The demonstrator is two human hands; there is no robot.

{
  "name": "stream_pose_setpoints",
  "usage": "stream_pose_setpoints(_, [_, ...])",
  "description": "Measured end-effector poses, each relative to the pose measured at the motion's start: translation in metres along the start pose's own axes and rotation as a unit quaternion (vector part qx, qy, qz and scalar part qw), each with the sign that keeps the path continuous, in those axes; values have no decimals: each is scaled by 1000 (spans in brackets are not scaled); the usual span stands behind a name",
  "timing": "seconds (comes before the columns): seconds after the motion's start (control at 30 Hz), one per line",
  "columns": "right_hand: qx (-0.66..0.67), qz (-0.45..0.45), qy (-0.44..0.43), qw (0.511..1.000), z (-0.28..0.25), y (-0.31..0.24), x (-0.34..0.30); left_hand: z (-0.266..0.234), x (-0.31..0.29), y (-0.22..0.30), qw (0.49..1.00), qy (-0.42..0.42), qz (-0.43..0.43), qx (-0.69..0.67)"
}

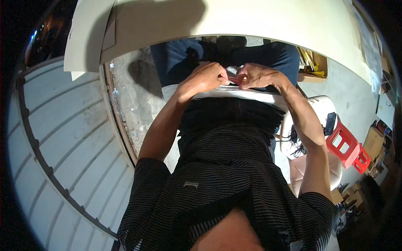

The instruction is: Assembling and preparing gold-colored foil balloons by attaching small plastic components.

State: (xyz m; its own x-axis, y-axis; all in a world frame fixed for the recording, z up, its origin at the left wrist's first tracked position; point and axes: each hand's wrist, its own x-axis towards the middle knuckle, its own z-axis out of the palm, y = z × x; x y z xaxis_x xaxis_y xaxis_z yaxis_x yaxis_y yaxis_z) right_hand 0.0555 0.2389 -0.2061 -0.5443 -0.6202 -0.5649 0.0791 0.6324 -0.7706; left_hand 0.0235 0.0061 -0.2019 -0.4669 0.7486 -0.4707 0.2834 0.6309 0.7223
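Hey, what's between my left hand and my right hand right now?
In the head view, a small reddish piece shows in the narrow gap between the left hand and the right hand; exactly what it is, I cannot tell.

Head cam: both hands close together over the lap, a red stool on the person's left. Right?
No, wrong side: in the head view, the red stool is on the person's right. The left hand and right hand are indeed close together over the lap.
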Motion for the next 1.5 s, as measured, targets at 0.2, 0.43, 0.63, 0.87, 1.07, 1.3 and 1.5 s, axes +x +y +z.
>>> stream_pose_setpoints(0.2, [81,-1,21,997,-9,-4,-10,1,2,6,998,41,37,-5])
stream_pose_setpoints(0.43, [153,61,17,986,-14,-13,-18,2,16,10,999,-9,20,-49])
stream_pose_setpoints(0.63, [126,60,28,990,-17,-17,-20,2,18,10,997,-33,27,-72])
stream_pose_setpoints(0.87, [107,39,62,992,-23,-23,-22,4,21,8,993,-17,39,-107])
stream_pose_setpoints(1.07, [94,43,73,992,-28,-34,-28,-8,15,22,993,3,20,-112])
stream_pose_setpoints(1.3, [61,-23,114,991,-24,-24,-19,-6,16,20,996,-82,17,-34])
stream_pose_setpoints(1.5, [75,-43,118,989,-24,-32,-25,-22,6,35,996,37,39,-70])
